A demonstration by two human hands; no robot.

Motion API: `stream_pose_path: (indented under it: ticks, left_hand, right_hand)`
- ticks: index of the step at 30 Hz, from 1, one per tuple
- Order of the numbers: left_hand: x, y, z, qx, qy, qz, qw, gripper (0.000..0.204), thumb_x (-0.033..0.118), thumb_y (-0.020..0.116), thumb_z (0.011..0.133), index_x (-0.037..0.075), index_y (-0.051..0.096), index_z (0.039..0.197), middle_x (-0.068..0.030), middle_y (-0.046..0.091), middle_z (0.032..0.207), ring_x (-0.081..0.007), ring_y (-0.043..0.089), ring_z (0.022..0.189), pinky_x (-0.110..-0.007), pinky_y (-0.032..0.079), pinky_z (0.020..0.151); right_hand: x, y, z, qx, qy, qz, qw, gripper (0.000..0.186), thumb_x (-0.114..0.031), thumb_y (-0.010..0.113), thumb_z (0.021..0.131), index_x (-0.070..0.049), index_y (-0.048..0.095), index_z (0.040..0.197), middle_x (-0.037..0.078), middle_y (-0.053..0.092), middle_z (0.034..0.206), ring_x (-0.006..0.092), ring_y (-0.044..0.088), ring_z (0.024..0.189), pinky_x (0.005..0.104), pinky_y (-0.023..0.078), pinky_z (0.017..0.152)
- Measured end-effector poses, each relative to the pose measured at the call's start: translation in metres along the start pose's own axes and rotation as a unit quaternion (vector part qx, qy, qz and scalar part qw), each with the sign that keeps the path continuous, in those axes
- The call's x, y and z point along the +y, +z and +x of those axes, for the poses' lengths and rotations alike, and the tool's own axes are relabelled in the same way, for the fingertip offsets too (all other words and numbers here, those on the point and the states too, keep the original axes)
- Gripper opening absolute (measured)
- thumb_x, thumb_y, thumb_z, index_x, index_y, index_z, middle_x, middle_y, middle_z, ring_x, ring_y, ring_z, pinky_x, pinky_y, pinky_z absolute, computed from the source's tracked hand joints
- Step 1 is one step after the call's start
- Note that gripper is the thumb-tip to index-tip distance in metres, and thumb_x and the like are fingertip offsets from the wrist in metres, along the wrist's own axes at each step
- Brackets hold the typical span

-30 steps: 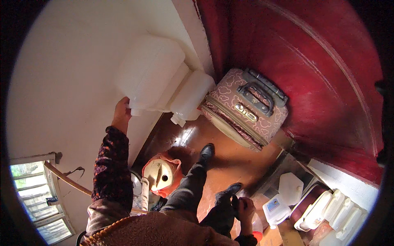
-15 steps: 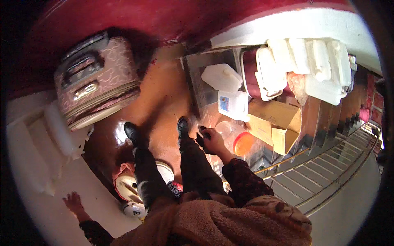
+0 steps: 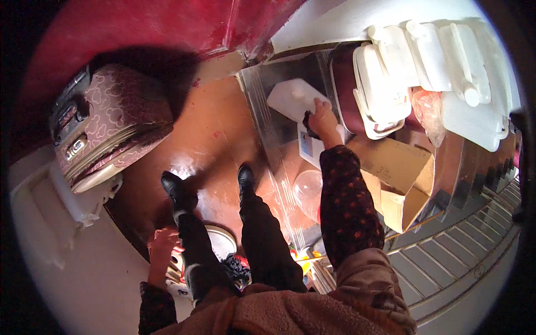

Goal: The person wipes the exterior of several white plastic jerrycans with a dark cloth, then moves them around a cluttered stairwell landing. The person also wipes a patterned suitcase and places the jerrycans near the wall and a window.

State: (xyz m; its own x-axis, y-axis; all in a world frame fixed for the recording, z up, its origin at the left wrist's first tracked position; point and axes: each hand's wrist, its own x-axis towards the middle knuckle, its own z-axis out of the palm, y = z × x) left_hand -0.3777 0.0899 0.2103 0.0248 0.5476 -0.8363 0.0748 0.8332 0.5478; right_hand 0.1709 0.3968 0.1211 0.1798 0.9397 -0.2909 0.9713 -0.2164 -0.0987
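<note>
My right hand point(image 3: 324, 124) reaches forward over the steps, fingers closed round a small black object point(image 3: 307, 120) whose kind I cannot make out. Its fingertips are at the edge of a white plastic jug point(image 3: 291, 99) lying on its side; whether they touch is unclear. Below the hand a second white jug point(image 3: 310, 147) with a blue label is partly hidden by my forearm. A clear plastic jar point(image 3: 308, 187) also shows beside my sleeve. My left hand point(image 3: 163, 245) hangs low by my left leg, above a pale, round-edged item; its fingers are blurred.
An open cardboard box point(image 3: 393, 173) sits on the stairs beside my right arm. Several white containers point(image 3: 385, 84) crowd the wall, with an orange-tinted bag point(image 3: 429, 111) among them. A patterned suitcase point(image 3: 117, 123) stands at left. The metal railing point(image 3: 446, 262) runs along the right.
My right hand has moved forward from beside the clear jar to the lying jug, still with the black object. My left hand has come inward, closer to my leg.
</note>
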Motion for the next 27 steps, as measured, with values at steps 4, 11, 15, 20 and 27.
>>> stream_pose_path:
  ticks: [4,11,15,20,27]
  left_hand:
    - [0.057,0.070,0.003,-0.049,0.030,-0.004,0.998,0.030,0.021,0.064,0.092,0.003,0.060,0.116,-0.0103,0.066,0.091,-0.0194,0.068,0.073,-0.030,0.055,0.063]
    - [0.139,0.120,-0.028,-0.084,0.113,-0.014,0.990,0.085,0.037,0.074,0.085,0.006,0.023,0.145,-0.0176,0.061,0.116,-0.0263,0.063,0.099,-0.034,0.053,0.084]
    - [0.181,0.118,-0.086,0.007,0.247,-0.073,0.966,0.110,0.037,0.087,0.072,0.010,0.015,0.152,-0.0197,0.058,0.122,-0.0287,0.062,0.104,-0.039,0.053,0.087]
    - [0.230,0.054,-0.164,0.036,0.332,-0.308,0.891,0.121,0.015,0.090,0.067,0.012,0.006,0.153,-0.0117,0.035,0.146,-0.0249,0.034,0.135,-0.041,0.037,0.107]
    - [0.206,-0.096,-0.217,0.428,0.298,-0.222,0.824,0.095,0.036,0.087,0.066,0.001,0.036,0.138,-0.0124,0.056,0.124,-0.0225,0.056,0.111,-0.036,0.047,0.096]
  right_hand:
    - [-0.022,0.024,-0.035,-0.025,-0.118,-0.026,0.992,0.017,-0.017,0.057,0.078,-0.007,0.064,0.090,0.021,0.062,0.095,0.0421,0.063,0.085,0.0524,0.051,0.074]
    - [-0.109,-0.105,-0.200,-0.122,-0.161,0.303,0.931,0.021,-0.019,0.070,0.082,-0.003,0.060,0.090,0.017,0.064,0.081,0.0375,0.064,0.073,0.0431,0.051,0.062]
    - [-0.203,-0.200,-0.285,-0.112,-0.299,0.243,0.916,0.032,-0.025,0.077,0.079,-0.006,0.056,0.093,0.015,0.060,0.082,0.0354,0.061,0.066,0.0423,0.050,0.057]
    - [-0.315,-0.262,-0.300,-0.100,-0.470,0.240,0.843,0.017,-0.020,0.067,0.085,-0.007,0.060,0.093,0.014,0.061,0.085,0.0335,0.062,0.071,0.0434,0.051,0.061]
    - [-0.511,-0.305,-0.333,-0.035,-0.752,0.174,0.634,0.024,-0.015,0.063,0.085,0.000,0.062,0.103,0.014,0.061,0.097,0.0291,0.063,0.082,0.0388,0.054,0.069]
